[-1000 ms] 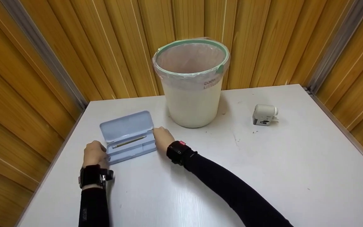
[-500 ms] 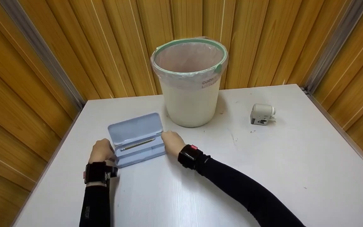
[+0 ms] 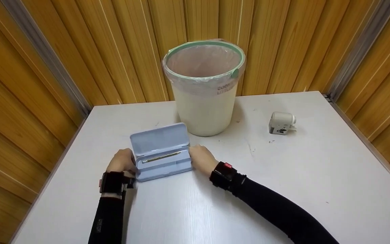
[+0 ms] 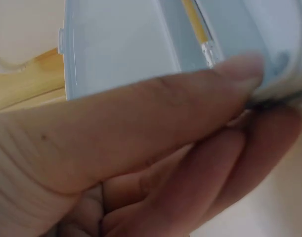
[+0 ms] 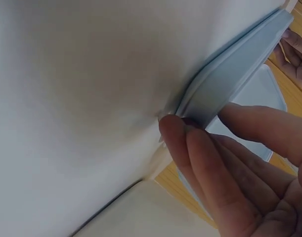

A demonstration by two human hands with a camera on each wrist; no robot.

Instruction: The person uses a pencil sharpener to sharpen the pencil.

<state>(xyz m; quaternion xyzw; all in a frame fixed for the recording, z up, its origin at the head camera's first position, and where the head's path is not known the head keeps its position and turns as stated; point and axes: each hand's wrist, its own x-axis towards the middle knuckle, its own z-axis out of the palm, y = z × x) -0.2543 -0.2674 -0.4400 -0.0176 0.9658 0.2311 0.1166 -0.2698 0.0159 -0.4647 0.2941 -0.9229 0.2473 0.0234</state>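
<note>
Two hands (image 3: pixel 122 161) (image 3: pixel 202 158) | blue case (image 3: pixel 159 172) gripped at ends | lid (image 3: pixel 161 139) open | pencil (image 3: pixel 161 157) inside

pencil (image 4: pixel 195 22), end perhaps hidden, left wrist view

Just right of our left grip (image 3: pixel 121 161) we see a smooth plastic case (image 3: pixel 159 139); beyond the grip, a matt bin (image 3: pixel 205 115) under glossy film (image 3: pixel 195 87); beneath, a sheeny tabletop (image 3: pixel 266 162).

One pencil case (image 3: pixel 161 144), one pencil (image 3: pixel 161 157)
One left hand (image 3: pixel 122 161), one right hand (image 3: pixel 202 159), two black wristbands (image 3: pixel 112 182) (image 3: pixel 222 175), one bin (image 3: pixel 205 112), one small grey device (image 3: pixel 280 123), one table (image 3: pixel 317 162).
</note>
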